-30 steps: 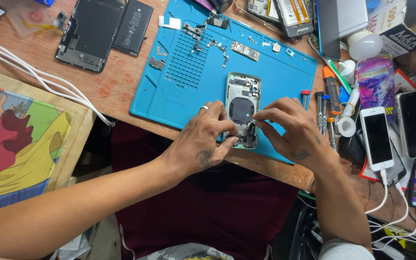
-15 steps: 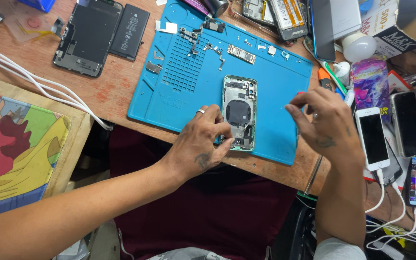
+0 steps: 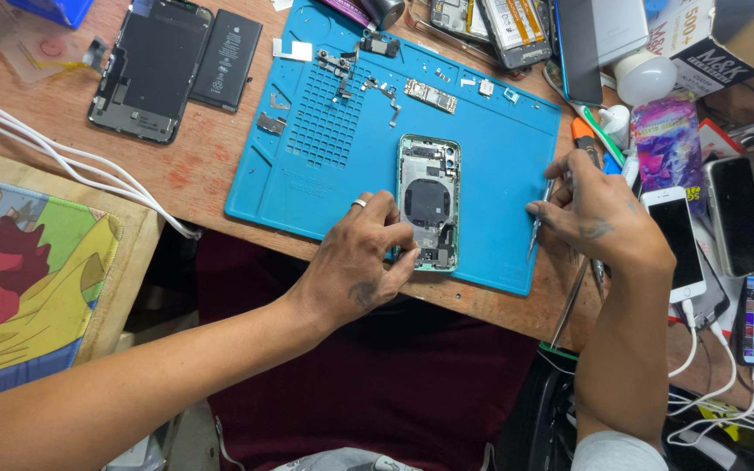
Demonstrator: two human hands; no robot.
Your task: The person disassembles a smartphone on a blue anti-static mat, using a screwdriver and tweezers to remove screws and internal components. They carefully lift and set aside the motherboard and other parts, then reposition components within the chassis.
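Left hand [image 3: 361, 262] pressed flat, grasping nothing, steadying the opened phone shell [image 3: 428, 201] on the blue mat [image 3: 490, 174] atop the counter [image 3: 194, 166]; right hand [image 3: 599, 214] pinching tweezers [image 3: 538, 225] just beside, ready for fine work.

One blue repair mat [image 3: 499, 157]. One opened phone housing [image 3: 428, 201]. One detached screen [image 3: 148, 70]. One black battery [image 3: 227, 59]. Three intact phones at right [image 3: 675, 240]. Two hands [image 3: 361, 262].
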